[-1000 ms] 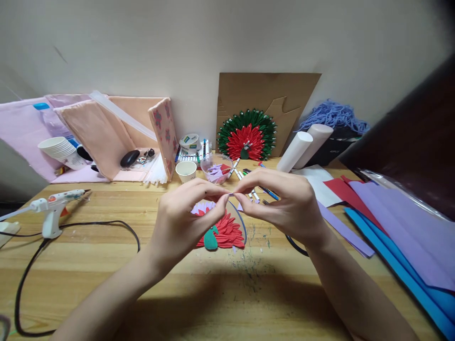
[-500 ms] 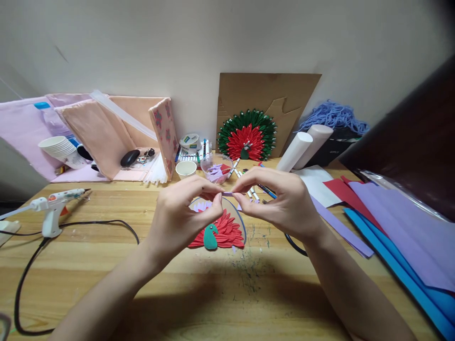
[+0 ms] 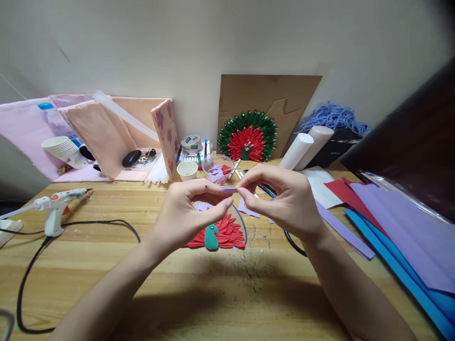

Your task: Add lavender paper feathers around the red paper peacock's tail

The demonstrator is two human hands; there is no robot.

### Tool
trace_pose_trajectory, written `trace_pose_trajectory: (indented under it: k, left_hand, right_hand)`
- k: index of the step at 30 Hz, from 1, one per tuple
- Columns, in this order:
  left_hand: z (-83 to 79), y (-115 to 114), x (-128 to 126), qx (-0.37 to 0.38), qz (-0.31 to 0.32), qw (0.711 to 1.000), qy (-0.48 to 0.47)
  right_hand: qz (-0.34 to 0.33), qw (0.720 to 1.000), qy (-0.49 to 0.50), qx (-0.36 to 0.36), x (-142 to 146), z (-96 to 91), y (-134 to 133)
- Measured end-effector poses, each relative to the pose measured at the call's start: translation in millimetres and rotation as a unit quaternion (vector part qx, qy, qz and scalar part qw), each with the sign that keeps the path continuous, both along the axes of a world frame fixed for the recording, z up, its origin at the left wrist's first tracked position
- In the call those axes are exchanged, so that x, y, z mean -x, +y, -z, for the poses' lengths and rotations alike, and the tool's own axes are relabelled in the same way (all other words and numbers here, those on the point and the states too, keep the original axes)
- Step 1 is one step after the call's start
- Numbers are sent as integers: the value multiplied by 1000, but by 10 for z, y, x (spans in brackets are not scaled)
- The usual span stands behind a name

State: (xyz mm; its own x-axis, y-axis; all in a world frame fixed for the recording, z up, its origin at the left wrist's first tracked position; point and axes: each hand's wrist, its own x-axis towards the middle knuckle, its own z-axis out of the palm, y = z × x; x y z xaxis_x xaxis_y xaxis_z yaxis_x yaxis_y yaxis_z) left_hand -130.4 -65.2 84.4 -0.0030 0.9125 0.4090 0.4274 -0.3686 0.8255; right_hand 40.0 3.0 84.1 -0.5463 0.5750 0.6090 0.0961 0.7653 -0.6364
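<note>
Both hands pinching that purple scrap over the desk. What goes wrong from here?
1. The purple scrap is tiny and held only by fingertips of the left hand and right hand; it may slip and drop onto the red paper peacock below.
2. The glue gun cord loops near the left forearm; a snag might drag the glue gun.

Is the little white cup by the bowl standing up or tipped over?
Standing up. The little white cup sits on the table with its round opening facing upward, beside the clear bowl.
</note>
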Motion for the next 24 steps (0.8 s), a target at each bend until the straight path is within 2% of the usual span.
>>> trace_pose_trajectory:
  k: [6, 10, 17, 24]
  left_hand:
    - [68, 54, 19, 50, 18, 995, -82]
    - [82, 64, 24, 65, 23, 991, -111]
    - [76, 100, 51, 98, 37, 985, -139]
    - [97, 126, 108, 119, 62, 983, -123]
  right_hand:
    - [-2, 998, -3, -61, 49, 42, -14]
    - [4, 990, 5, -141, 82, 58, -4]
    - [17, 953, -15, -302, 74, 118, 46]
    - [10, 926, -58, -374, -10, 151, 67]
